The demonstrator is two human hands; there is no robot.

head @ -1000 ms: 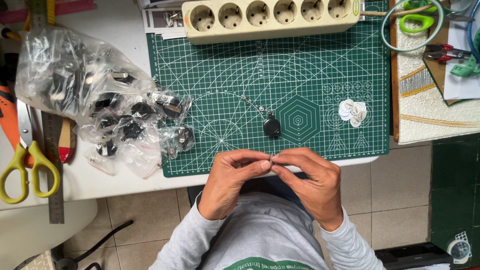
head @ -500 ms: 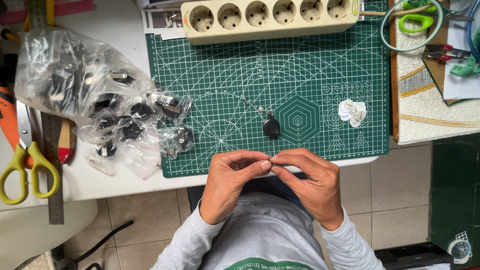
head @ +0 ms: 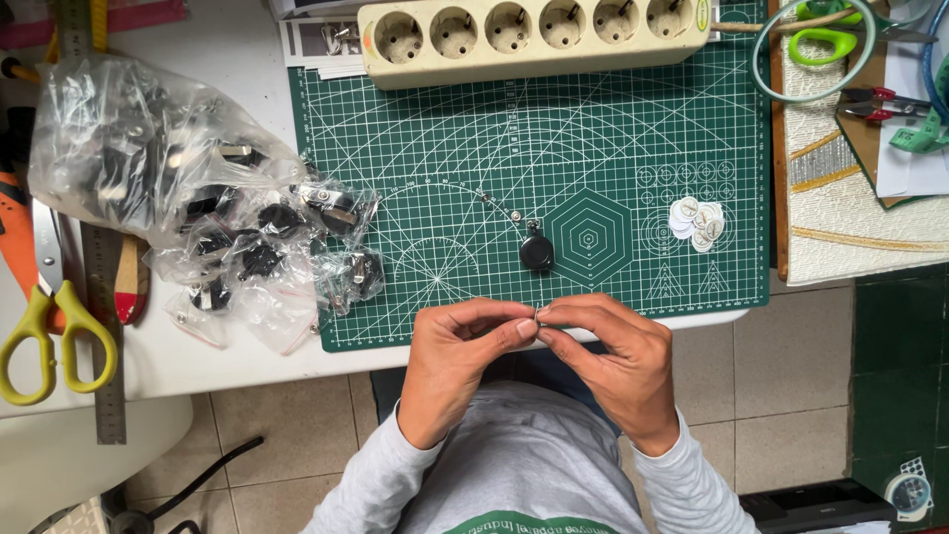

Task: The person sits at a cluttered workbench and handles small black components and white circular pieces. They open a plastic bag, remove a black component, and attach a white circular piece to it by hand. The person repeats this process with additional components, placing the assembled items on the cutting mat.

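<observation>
My left hand [head: 463,364] and my right hand [head: 611,358] meet fingertip to fingertip just off the near edge of the green cutting mat [head: 445,158]. Between the pinched fingers sits a tiny pale piece [head: 539,315], too small to identify. A little beyond my fingers, on the mat, lies a round black badge reel [head: 537,251] with a thin cord running off to its upper left. A small heap of white round stickers [head: 696,223] rests on the mat to the right.
Clear plastic bags of black parts [head: 198,198] lie left of the mat. Yellow-handled scissors [head: 54,326] and a metal ruler [head: 104,326] are at far left. A beige power strip [head: 539,35] spans the mat's far edge. Green-handled scissors [head: 825,40] sit top right.
</observation>
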